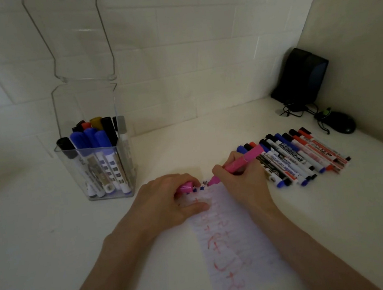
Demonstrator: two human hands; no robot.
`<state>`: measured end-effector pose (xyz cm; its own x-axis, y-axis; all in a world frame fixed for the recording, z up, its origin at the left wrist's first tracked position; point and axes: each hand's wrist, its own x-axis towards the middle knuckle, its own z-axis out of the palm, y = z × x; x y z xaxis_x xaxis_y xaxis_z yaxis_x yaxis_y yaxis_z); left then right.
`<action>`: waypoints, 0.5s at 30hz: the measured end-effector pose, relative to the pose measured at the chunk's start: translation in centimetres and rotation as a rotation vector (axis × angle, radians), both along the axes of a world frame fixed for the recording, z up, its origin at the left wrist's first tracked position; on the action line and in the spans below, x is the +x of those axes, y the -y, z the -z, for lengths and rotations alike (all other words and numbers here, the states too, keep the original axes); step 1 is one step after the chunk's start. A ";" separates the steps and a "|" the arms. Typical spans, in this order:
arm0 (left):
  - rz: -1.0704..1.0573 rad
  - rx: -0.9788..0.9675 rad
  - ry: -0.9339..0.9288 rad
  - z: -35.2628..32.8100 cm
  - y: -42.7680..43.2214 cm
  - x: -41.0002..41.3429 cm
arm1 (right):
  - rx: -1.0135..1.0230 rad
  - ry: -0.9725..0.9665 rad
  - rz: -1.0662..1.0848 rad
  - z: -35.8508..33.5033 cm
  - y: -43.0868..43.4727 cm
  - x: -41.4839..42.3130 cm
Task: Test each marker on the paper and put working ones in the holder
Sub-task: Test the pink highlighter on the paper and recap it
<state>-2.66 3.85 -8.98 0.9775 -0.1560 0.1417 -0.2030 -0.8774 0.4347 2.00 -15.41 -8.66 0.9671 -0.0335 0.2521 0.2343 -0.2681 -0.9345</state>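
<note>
My right hand (239,177) grips the pink marker (247,158), tip down at the paper's (235,247) top edge. My left hand (168,202) pins the sheet flat, fingers curled round the cap (186,188). Red scribbles run down the paper. The holder (85,104) stands well to the left, lid (78,38) up, blue and black markers inside. A row of markers (301,156) lies just beside my right hand, partly hidden by it. Speaker (302,77) and mouse (343,124) sit in the far corner.
</note>
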 end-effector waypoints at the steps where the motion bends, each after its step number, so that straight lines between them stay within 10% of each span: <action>1: 0.000 0.001 0.000 0.0 0.0 0.0 | -0.015 0.005 -0.016 0.1 -0.1 -0.1; 15: 0.000 -0.011 0.000 0.1 -0.1 0.0 | 0.012 0.007 -0.002 0.3 0.1 0.1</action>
